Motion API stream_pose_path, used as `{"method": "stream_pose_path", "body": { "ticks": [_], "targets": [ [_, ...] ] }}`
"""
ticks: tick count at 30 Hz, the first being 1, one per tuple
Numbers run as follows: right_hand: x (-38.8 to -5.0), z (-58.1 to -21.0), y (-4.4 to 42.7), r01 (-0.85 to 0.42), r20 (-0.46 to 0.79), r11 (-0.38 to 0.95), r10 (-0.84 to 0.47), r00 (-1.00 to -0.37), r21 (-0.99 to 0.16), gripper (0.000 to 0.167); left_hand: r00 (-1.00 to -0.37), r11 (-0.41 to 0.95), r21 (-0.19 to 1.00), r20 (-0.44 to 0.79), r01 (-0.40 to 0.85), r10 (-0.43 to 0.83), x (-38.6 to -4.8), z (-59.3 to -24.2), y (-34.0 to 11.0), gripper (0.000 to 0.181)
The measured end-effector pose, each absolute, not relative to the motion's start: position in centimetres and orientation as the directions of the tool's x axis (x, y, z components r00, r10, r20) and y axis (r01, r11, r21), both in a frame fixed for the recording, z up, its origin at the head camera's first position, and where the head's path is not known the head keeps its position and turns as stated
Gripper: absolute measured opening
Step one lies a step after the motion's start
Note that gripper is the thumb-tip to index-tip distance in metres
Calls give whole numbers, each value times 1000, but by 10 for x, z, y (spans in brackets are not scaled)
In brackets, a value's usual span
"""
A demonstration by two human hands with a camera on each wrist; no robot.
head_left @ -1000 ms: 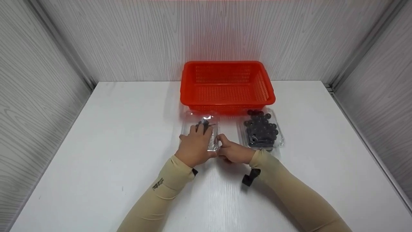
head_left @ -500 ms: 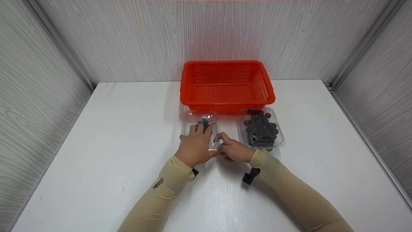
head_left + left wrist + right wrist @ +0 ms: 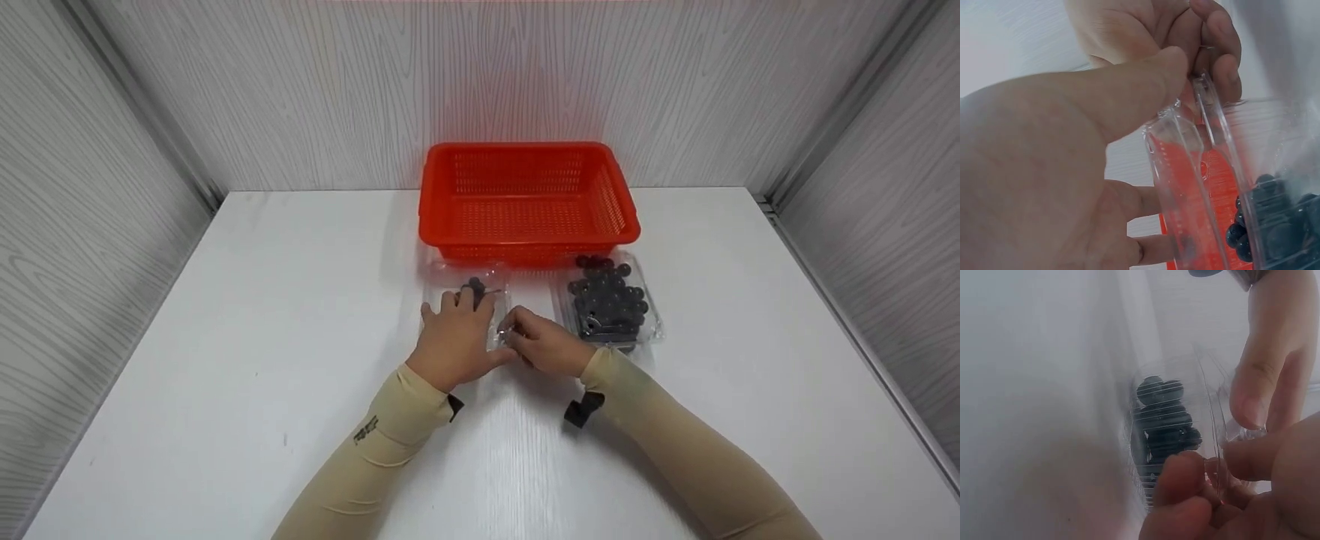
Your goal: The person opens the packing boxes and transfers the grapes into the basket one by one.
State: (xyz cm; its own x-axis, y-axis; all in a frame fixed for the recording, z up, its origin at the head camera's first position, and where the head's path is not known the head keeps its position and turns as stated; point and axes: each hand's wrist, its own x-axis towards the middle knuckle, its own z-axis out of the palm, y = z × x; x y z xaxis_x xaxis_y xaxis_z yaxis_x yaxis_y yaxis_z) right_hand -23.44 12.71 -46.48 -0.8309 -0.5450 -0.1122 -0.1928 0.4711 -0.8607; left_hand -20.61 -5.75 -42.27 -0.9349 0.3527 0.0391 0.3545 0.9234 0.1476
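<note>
A clear plastic clamshell box (image 3: 442, 276) of dark grapes (image 3: 474, 284) lies in front of the red basket. My left hand (image 3: 453, 345) rests across its top with fingers spread, and the thumb stretches toward the other hand. At the box's near right corner, my right hand (image 3: 551, 345) pinches the rim between thumb and curled fingers. The left wrist view shows the lid edge and tray edge (image 3: 1216, 112) with a narrow gap between them. In the right wrist view, the grapes (image 3: 1162, 422) show through the ribbed plastic side.
Behind the box stands a red perforated basket (image 3: 529, 241) with nothing in it. Another clear clamshell box (image 3: 654, 330), full of dark grapes (image 3: 609, 296), lies right of my right hand. Grey wood-grain panels (image 3: 315, 90) enclose the white table (image 3: 300, 300) at the back and sides.
My right fingers have curled in more tightly at the box's corner, and the hand has shifted slightly. The left hand stays almost in place on top.
</note>
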Motion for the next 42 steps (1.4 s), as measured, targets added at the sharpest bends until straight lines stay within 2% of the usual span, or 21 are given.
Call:
{"method": "stream_pose_path", "body": {
  "ticks": [8,17,29,37,42],
  "targets": [
    [-233,-466,122,-115,-125,430,-491,-862,-895,15,-920,915,113,115,386,374,-206,-428,-58,86],
    [-234,-467,123,-179,-70,482,-455,-888,-858,9,-922,915,123,85,385,377,-207,-425,-56,80],
    [-236,-467,124,-190,-93,478,-507,-857,-858,10,-925,918,120,85,378,370,-208,-427,-57,77],
    [-237,-466,125,-154,-124,461,-518,-847,-874,11,-921,916,126,130,382,366,-208,-430,-57,97],
    [-237,-465,125,-156,-117,456,-517,-848,-876,11,-928,922,131,128,365,349,-210,-429,-56,92]
  ]
}}
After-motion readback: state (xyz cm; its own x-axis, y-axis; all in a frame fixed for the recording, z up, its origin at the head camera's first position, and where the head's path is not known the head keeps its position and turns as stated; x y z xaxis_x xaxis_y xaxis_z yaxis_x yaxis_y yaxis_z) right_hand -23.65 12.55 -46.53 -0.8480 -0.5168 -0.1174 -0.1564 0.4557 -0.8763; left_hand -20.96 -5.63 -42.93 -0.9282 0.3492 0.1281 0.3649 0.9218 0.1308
